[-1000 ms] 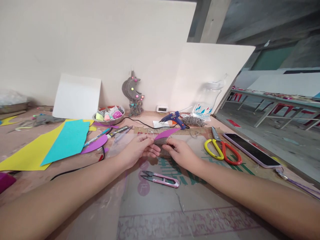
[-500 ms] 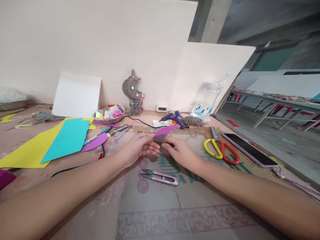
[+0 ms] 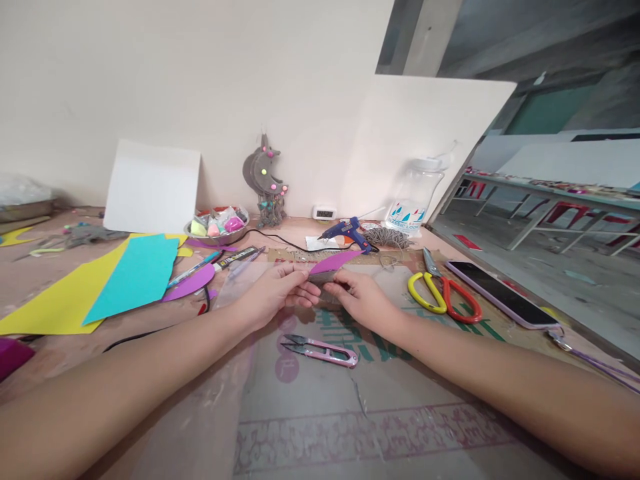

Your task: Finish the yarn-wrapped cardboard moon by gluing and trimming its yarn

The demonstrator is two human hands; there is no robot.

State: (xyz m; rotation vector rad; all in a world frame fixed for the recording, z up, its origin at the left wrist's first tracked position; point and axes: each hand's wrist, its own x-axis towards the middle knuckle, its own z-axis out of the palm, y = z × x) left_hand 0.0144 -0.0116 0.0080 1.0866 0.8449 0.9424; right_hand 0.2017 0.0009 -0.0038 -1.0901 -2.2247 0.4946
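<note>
Between both hands is a small grey piece with a purple foam sheet piece along its upper side. My left hand pinches its left end, thumb on top. At the right end, my right hand grips it between thumb and curled fingers. The lower part of the grey piece is partly hidden by the fingers. Just below the hands, pink thread snips lie on the clear plastic mat. Scissors with one yellow and one red handle rest to the right of my right hand.
A blue glue gun and grey yarn lie behind the hands, near a clear jar. Yellow and turquoise sheets are on the left. A phone lies right. A grey moon ornament hangs at the back.
The grey piece has tilted, so less of its face shows and it looks narrower. Both hands keep their grip in nearly the same place; the view has shifted slightly.
</note>
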